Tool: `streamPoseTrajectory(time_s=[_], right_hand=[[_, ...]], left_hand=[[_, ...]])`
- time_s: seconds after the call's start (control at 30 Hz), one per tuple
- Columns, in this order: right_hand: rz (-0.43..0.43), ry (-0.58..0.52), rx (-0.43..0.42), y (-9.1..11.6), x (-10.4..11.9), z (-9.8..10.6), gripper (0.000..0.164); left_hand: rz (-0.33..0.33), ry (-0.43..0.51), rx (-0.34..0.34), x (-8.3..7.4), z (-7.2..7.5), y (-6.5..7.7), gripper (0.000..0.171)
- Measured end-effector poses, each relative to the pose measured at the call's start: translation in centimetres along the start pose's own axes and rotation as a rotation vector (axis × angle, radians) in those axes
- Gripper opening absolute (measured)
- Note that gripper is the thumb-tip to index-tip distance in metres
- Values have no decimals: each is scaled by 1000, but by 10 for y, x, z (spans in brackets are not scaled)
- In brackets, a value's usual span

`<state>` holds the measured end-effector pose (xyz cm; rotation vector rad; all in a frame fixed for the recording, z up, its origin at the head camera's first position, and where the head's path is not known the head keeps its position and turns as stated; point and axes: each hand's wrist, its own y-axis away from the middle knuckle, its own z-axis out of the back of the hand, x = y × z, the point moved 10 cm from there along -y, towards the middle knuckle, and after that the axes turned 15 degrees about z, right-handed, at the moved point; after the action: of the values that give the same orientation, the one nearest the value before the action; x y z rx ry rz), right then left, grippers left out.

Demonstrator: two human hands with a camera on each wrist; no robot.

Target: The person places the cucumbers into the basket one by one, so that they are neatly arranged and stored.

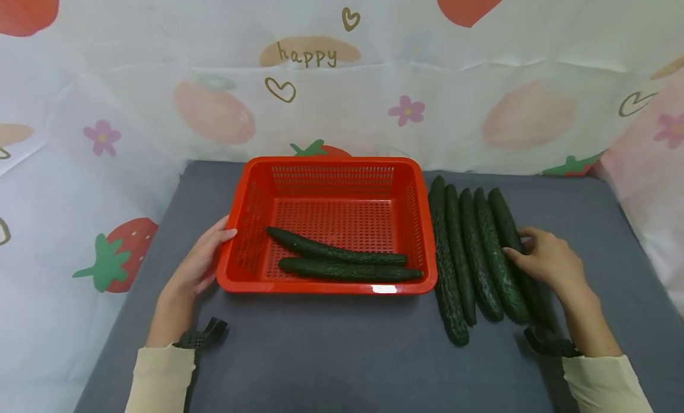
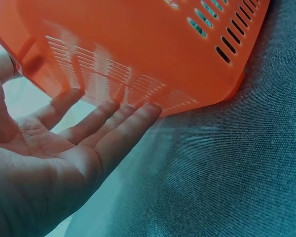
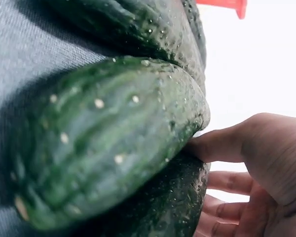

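My left hand (image 1: 200, 259) holds the left side of a red plastic basket (image 1: 326, 287), thumb over the rim. In the left wrist view its fingers (image 2: 133, 126) lie against the slotted outer wall. Two dark green cucumbers (image 1: 350, 270) lie inside, near the basket's front wall. At the right, my right hand (image 1: 556, 264) grips the rightmost cucumber (image 1: 503, 211) of a row on the table, thumb on one side and fingers on the other. Up close in the right wrist view, the thumb sits between this cucumber (image 3: 158, 202) and its bumpy neighbour (image 3: 103, 133).
Several other cucumbers (image 1: 447, 270) lie side by side between the basket and my right hand, the leftmost close to the basket's right side. A grey cloth (image 1: 342, 353) covers the table. Behind it hangs a white printed curtain (image 1: 331, 116) with strawberries and hearts.
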<state>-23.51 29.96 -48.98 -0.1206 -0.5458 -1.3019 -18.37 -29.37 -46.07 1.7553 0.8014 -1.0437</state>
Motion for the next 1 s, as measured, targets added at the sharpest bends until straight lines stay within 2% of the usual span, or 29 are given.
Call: streamPoseTrajectory(time_s=[0.13, 0.4, 0.77, 1.0], right_hand=[[0, 9, 16, 1, 0, -2, 75], [-4, 13, 8, -1, 3, -2, 73], [9, -8, -13, -1, 1, 0, 74], [8, -40, 17, -3, -2, -2, 77]], left_hand=[[-6, 4, 21, 2, 0, 1, 42], [-4, -13, -1, 1, 2, 1, 43], [-17, -15, 12, -1, -1, -1, 44], [-18, -2, 13, -2, -2, 0, 45]])
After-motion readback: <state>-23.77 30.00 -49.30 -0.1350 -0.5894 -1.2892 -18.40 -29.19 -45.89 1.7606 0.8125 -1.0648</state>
